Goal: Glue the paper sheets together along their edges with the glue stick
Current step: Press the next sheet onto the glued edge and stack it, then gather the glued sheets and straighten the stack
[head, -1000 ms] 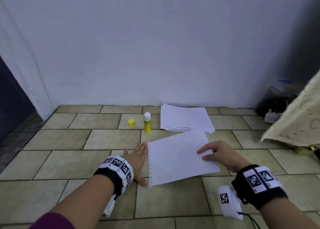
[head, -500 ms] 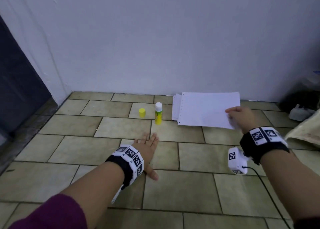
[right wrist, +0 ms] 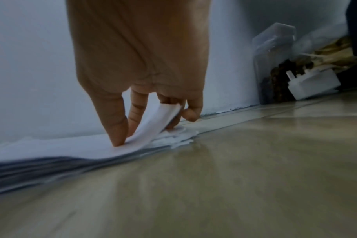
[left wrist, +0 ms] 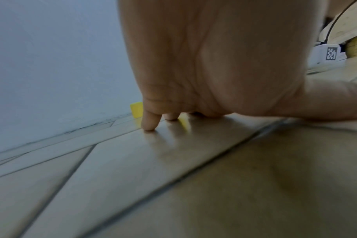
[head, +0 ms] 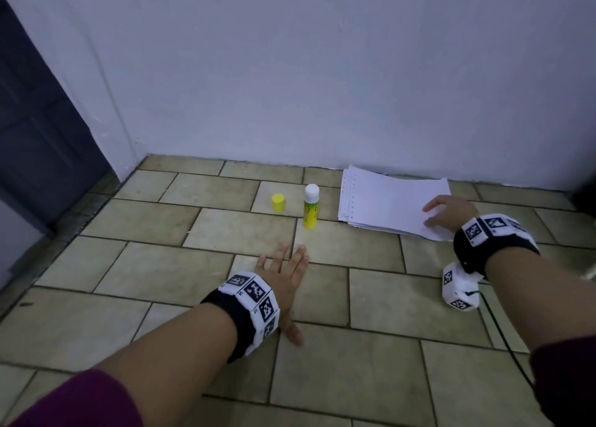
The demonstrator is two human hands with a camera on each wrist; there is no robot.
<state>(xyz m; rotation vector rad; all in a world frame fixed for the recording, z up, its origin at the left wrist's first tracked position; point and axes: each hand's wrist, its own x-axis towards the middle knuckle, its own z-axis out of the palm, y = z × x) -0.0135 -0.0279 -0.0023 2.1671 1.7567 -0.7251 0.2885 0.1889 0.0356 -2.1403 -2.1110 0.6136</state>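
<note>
Pinched between right hand fingers, the corner of the top sheet curls up off the paper stack by the wall; how many sheets are lifted is hard to tell. Left hand lies flat and spread on the tiled floor, holding nothing. Uncapped glue stick stands left of the stack, its yellow cap beside it, half hidden in the left wrist view

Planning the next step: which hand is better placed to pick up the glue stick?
Left, probably. The left hand lies flat and empty on the floor tiles just before the glue stick; the right hand is busy pinching the paper stack.
</note>
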